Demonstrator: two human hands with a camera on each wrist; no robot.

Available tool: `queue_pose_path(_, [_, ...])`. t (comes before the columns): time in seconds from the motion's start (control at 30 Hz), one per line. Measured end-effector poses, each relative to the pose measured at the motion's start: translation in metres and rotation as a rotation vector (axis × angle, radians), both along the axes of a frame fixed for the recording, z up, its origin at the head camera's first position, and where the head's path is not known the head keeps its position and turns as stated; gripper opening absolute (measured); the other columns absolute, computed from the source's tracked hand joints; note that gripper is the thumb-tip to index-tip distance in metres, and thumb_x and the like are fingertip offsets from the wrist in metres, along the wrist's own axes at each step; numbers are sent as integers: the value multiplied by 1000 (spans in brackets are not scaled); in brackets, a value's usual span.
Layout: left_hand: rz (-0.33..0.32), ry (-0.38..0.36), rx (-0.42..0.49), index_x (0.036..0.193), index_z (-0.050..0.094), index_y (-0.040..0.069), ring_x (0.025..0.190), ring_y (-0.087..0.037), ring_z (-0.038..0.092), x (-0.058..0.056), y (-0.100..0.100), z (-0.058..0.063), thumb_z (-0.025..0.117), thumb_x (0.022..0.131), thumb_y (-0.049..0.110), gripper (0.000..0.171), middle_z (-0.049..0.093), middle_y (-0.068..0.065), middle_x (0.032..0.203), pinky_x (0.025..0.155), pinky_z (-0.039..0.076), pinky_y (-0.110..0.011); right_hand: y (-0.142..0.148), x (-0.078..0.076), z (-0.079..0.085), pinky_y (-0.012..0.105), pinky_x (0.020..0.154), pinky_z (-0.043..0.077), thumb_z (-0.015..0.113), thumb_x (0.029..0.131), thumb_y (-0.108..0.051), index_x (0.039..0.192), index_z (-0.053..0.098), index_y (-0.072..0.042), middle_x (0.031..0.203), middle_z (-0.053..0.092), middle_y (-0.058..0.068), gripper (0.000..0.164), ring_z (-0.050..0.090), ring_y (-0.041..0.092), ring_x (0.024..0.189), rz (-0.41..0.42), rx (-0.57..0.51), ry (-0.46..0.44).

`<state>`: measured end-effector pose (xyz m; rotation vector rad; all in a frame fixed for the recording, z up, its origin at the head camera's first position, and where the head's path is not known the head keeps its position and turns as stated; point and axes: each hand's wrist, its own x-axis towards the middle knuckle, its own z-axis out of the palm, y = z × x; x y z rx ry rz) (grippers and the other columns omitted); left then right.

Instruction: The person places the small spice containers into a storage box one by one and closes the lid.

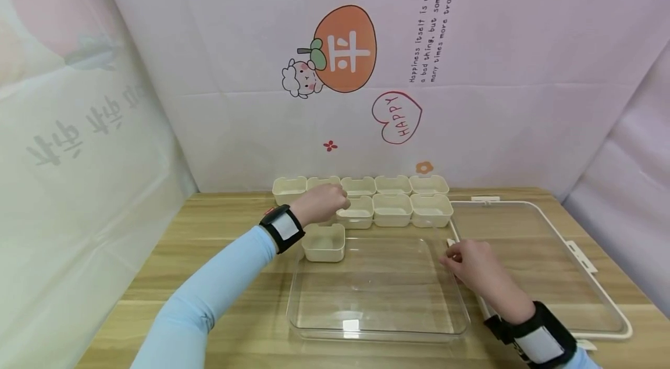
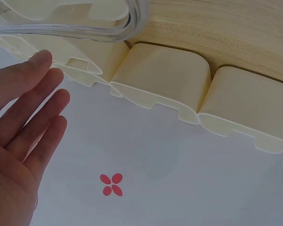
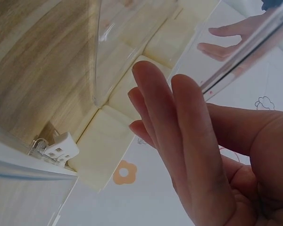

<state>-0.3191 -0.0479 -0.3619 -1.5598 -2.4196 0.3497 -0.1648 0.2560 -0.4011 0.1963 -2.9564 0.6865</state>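
Observation:
My left hand [image 1: 320,203] hovers over the left part of the second row of cream plastic cups, its fingers relaxed. The left wrist view shows nothing held by this hand [image 2: 23,113], close to a cup [image 2: 162,70]. My right hand [image 1: 473,264] pinches the right rim of a clear plastic box [image 1: 389,335] between thumb and fingers; the right wrist view shows that rim [image 3: 247,49] running to the fingers. One cream cup [image 1: 324,247] sits in the box's back left corner. The left hand covers part of the second row.
Behind the box stand two rows of cream cups [image 1: 391,210], against the printed cloth [image 1: 235,124]. A clear lid with a white edge and clips [image 1: 555,276] lies to the right on the wooden table [image 1: 167,276].

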Motion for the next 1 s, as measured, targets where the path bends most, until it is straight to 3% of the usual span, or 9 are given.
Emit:
queue_pose_path(0.2, [102, -135, -17, 85, 74, 10, 76, -11, 63, 0, 5, -1, 63, 78, -11, 25, 70, 0, 83, 67, 51, -21, -1, 1, 0, 22, 47, 43, 70, 82, -12, 81, 71, -1, 65, 67, 2, 11, 54, 5, 47, 0, 0, 7])
queue_pose_path(0.27, [148, -177, -33, 79, 71, 11, 67, -7, 54, 0, 7, -2, 63, 77, -11, 23, 64, 4, 75, 59, 43, -17, -1, 1, 1, 23, 46, 42, 70, 83, -12, 81, 71, -1, 64, 67, 2, 11, 53, 5, 47, 1, 1, 7])
queue_pose_path(0.37, [185, -199, -42, 64, 57, 13, 59, -8, 35, -1, 9, -4, 60, 76, -12, 28, 44, 5, 63, 53, 26, -19, -1, 1, 1, 22, 46, 42, 70, 82, -12, 81, 72, -1, 64, 67, 2, 12, 53, 5, 46, 4, 5, 21])
queue_pose_path(0.47, [186, -182, -47, 60, 40, 16, 57, -8, 28, -3, 10, -5, 60, 76, -12, 38, 31, 5, 61, 52, 20, -21, 0, 1, 0, 21, 46, 43, 70, 82, -13, 80, 72, -2, 65, 67, 3, 11, 53, 4, 45, 8, 6, 35])
queue_pose_path(0.57, [178, -173, -51, 60, 31, 18, 57, -8, 26, -4, 11, -6, 59, 75, -12, 43, 27, 5, 61, 52, 18, -20, 0, 1, -1, 22, 47, 43, 70, 82, -12, 79, 72, -2, 65, 68, 3, 11, 53, 4, 45, 8, 9, 38])
queue_pose_path(0.8, [155, -191, -53, 59, 27, 18, 56, -8, 26, -7, 13, -10, 58, 72, -14, 46, 25, 5, 60, 51, 18, -20, -1, 2, 1, 22, 46, 42, 70, 82, -12, 79, 72, -2, 64, 67, 2, 11, 53, 4, 45, 8, 5, 29])
queue_pose_path(1.0, [179, -237, -46, 60, 23, 18, 56, -8, 23, -10, 16, -13, 57, 74, -15, 49, 20, 5, 62, 52, 16, -21, -1, 2, 0, 22, 46, 42, 70, 82, -12, 79, 72, -2, 63, 67, 1, 10, 53, 4, 45, 2, 7, 32])
